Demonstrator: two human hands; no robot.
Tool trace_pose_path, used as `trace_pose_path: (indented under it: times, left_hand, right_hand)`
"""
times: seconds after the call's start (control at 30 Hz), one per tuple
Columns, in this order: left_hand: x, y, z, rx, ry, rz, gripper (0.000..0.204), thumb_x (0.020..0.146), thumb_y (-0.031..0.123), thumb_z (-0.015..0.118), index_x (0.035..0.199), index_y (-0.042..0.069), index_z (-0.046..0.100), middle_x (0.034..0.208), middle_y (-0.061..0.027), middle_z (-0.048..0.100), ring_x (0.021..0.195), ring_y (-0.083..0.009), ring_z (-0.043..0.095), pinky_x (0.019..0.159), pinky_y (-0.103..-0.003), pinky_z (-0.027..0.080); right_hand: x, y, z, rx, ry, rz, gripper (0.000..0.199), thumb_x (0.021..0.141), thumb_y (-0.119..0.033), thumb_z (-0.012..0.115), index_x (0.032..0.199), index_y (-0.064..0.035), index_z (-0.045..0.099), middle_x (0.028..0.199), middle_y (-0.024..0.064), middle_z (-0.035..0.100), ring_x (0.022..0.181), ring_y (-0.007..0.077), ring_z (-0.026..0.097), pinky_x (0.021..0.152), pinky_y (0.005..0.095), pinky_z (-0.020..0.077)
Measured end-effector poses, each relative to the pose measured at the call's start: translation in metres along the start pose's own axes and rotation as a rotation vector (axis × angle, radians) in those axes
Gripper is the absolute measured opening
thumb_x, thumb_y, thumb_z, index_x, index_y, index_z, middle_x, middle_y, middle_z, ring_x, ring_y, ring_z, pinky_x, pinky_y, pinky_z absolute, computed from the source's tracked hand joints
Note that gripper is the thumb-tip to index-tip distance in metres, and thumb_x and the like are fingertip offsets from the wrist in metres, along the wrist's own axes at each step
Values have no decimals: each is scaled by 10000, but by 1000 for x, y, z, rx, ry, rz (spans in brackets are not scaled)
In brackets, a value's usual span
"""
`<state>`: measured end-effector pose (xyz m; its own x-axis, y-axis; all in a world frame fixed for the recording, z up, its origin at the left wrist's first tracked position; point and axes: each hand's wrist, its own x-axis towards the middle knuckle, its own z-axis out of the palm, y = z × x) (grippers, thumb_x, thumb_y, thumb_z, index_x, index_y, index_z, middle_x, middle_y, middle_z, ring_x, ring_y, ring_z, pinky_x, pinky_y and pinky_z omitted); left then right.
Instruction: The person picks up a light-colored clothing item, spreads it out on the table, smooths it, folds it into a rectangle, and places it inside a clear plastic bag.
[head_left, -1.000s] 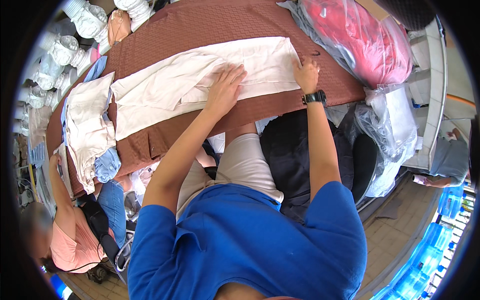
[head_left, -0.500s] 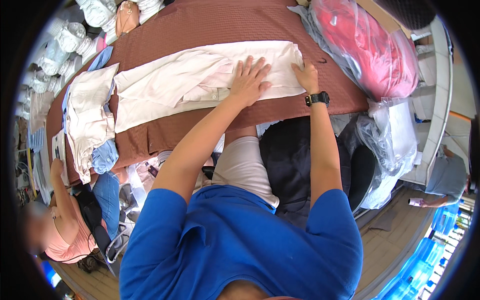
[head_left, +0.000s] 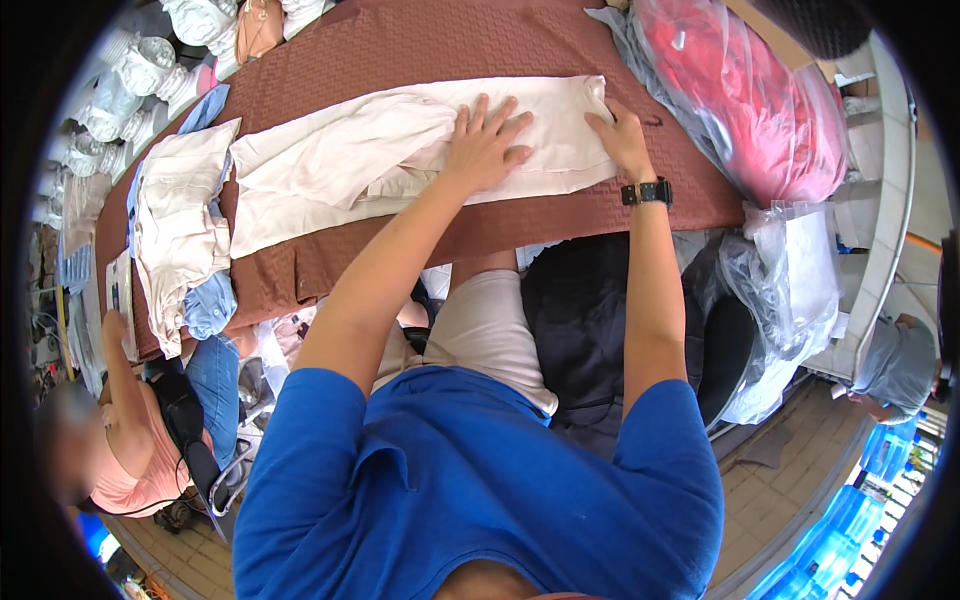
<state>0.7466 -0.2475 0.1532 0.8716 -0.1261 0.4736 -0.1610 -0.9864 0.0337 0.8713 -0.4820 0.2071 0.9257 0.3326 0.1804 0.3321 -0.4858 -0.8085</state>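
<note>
A long cream-coloured cloth garment [head_left: 400, 160] lies stretched across a brown textured table cover [head_left: 400, 50], flattened at one end and rumpled at the other. The left hand [head_left: 485, 145] rests palm down on the garment's middle, fingers spread wide and flat, gripping nothing. The right hand [head_left: 622, 140] lies just beside it on the garment's right end, near the folded edge, palm down with fingers together; whether it pinches the fabric cannot be told. A black wristwatch [head_left: 647, 191] sits on the right wrist. The two hands are apart, with a strip of cream cloth between them.

Well to the left of the left hand lies a loose heap of cream and pale-blue folded clothes [head_left: 180, 240] at the table's end. Beyond the right hand, at the far right of the table, sits a bulky red bundle in clear plastic wrap [head_left: 750, 110]. Below it, off the table edge, hangs more crumpled clear plastic sheeting [head_left: 790, 290]. Far left, below the heap of clothes, a seated person in a pink top [head_left: 125, 450] is visible.
</note>
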Motion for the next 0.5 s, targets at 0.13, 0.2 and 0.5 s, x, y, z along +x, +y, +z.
trace_pose_path:
  times: [0.13, 0.2, 0.5]
  left_hand:
    - [34, -27, -31, -962, -211, -550, 718, 995, 648, 416, 1544, 187, 388, 1497, -143, 495, 1280, -405, 542, 1089, -477, 429]
    - [48, -33, -51, -1472, -229, -904, 790, 986, 645, 458, 1558, 112, 345, 1447, -197, 529, 1200, -390, 604, 1038, -445, 479]
    - [16, -40, -47, -929, -304, -524, 772, 816, 51, 759, 1498, 35, 398, 1469, -215, 500, 1353, -317, 507, 1097, -396, 441]
  right_hand:
    - [-9, -68, 11, -74, -61, -97, 391, 916, -251, 704, 1209, 6, 668, 960, 170, 731, 839, 236, 701, 772, 364, 539]
    - [-17, -85, 28, -94, -52, -189, 397, 922, -277, 694, 1209, -4, 666, 1023, 242, 716, 857, 322, 721, 789, 394, 546]
    - [-19, -59, 52, 8, -137, -173, 329, 982, -215, 618, 1250, -31, 665, 1151, 174, 675, 879, 253, 687, 772, 348, 548]
